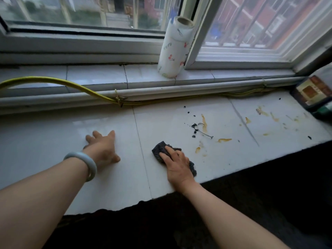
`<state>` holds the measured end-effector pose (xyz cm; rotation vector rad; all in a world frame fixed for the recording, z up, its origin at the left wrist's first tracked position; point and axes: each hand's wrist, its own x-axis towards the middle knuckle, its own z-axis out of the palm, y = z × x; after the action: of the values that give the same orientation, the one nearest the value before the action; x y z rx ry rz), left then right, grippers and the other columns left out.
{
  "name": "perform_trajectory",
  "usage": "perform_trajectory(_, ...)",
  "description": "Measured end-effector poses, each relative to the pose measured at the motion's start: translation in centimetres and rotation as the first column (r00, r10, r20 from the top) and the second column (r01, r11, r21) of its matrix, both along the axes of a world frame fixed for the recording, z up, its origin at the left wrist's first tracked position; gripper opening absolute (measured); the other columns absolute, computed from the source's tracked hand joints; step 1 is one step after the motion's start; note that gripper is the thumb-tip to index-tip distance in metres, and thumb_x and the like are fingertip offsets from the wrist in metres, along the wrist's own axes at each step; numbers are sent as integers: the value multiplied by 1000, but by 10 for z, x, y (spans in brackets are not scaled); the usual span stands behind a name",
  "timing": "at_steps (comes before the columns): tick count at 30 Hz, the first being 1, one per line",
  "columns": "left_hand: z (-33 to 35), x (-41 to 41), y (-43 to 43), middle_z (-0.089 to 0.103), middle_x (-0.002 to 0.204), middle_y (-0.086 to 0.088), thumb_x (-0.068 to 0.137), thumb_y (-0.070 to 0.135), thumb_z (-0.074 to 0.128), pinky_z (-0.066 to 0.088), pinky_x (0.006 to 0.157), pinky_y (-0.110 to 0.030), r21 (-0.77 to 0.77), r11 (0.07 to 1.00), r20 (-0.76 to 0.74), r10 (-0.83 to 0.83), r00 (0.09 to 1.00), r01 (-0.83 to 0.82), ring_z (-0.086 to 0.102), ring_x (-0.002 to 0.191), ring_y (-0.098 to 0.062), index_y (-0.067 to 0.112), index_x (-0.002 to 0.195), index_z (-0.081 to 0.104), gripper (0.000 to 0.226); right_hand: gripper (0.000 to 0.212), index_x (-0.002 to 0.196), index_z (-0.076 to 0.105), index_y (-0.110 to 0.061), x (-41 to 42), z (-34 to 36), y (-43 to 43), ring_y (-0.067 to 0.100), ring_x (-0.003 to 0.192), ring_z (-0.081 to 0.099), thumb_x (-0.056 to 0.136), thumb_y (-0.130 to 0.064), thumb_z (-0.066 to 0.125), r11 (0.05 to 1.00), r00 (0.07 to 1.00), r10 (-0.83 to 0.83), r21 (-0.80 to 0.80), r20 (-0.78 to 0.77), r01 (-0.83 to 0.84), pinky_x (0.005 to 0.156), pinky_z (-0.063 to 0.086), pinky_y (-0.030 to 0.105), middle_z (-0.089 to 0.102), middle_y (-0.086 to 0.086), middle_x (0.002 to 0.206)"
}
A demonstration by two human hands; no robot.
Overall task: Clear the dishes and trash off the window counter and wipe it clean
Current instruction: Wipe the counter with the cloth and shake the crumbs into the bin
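Note:
The white tiled window counter (53, 141) runs across the view. My right hand (177, 165) presses a dark grey ribbed cloth (159, 149) flat on the counter near its front edge, fingers spread over it. My left hand (102, 147) rests flat on the bare tile to the left, fingers straight, a pale bangle on the wrist. To the right of the cloth lie black crumbs and a bent wire (196, 129), and orange-yellow smears (223, 140) spread on toward the right end.
A roll of printed plastic wrap (173, 49) leans on the upper sill against the window frame. A yellow cable (75, 87) runs along the ledge. A dark box with a label (312, 92) sits at the counter's right end. Below the front edge is dark.

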<state>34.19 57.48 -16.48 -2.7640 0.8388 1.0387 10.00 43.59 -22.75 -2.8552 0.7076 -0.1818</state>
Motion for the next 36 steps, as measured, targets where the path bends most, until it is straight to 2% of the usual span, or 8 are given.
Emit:
perform_trajectory(5, 0, -18, -26, 1, 156, -26, 85, 47, 64, 21, 114, -58, -9, 992, -24, 126, 992, -126, 5, 141, -51, 17, 150, 16, 86, 51, 122, 46, -30, -35, 2, -65, 22, 104, 37, 73, -18, 35, 997, 998, 61, -46, -16, -61, 75, 49, 41, 36, -5, 137)
perform_trajectory(11, 3, -72, -85, 17, 153, -26, 91, 51, 54, 19, 115, -50, -26, 989, 23, 144, 989, -143, 16, 140, -46, 14, 146, 27, 72, 50, 120, 48, -29, -54, 2, -143, 23, 102, 39, 72, -17, 37, 982, 983, 183, -45, 3, -183, 72, 51, 42, 39, -4, 134)
perform_trajectory(20, 13, -135, -168, 27, 150, -17, 88, 41, 61, 37, 109, -45, -218, 892, -81, 389, 918, -397, 34, 135, -37, 16, 149, 25, 76, 49, 117, 51, -30, -42, 2, -205, 23, 100, 40, 72, -16, 37, 954, 954, 289, 62, 84, -294, 73, 51, 44, 58, 4, 129)
perform_trajectory(22, 18, -148, -177, 25, 151, -17, 89, 39, 62, 37, 108, -46, -241, 873, -74, 420, 905, -424, 32, 136, -36, 16, 150, 24, 75, 48, 114, 54, -28, -41, 4, -206, 27, 98, 49, 71, -16, 37, 948, 951, 277, 124, 140, -294, 72, 52, 44, 63, 8, 124)
perform_trajectory(24, 24, -156, -185, 22, 153, -17, 89, 39, 62, 36, 109, -46, -255, 867, -57, 429, 902, -428, 30, 138, -36, 17, 151, 23, 76, 47, 115, 60, -21, -44, 13, -209, 37, 94, 58, 74, -13, 39, 943, 945, 205, 209, 253, -260, 77, 51, 45, 63, 13, 123)
perform_trajectory(28, 35, -165, -204, 21, 154, -16, 90, 37, 61, 37, 109, -46, -278, 866, -49, 419, 907, -415, 29, 138, -36, 17, 150, 25, 73, 43, 122, 62, -7, -69, 34, -231, 36, 109, 52, 84, -2, 42, 944, 901, -50, 314, 431, -98, 99, 40, 40, 55, 15, 131)
perform_trajectory(31, 40, -170, -229, 22, 153, -15, 90, 35, 59, 37, 109, -45, -294, 883, -40, 370, 928, -365, 28, 138, -34, 16, 150, 24, 71, 39, 127, 58, -9, -99, 38, -270, 32, 120, 46, 93, 1, 41, 926, 878, -266, 358, 397, 119, 103, 28, 27, 50, 11, 137)
perform_trajectory(36, 34, -190, -290, 30, 148, -14, 89, 32, 59, 37, 107, -45, -346, 918, -57, 185, 981, -193, 29, 135, -33, 16, 146, 31, 65, 38, 130, 56, -10, -156, 31, -325, 36, 125, 40, 96, -1, 42, 805, 795, -561, 376, 232, 458, 106, 28, 37, 44, 10, 145)
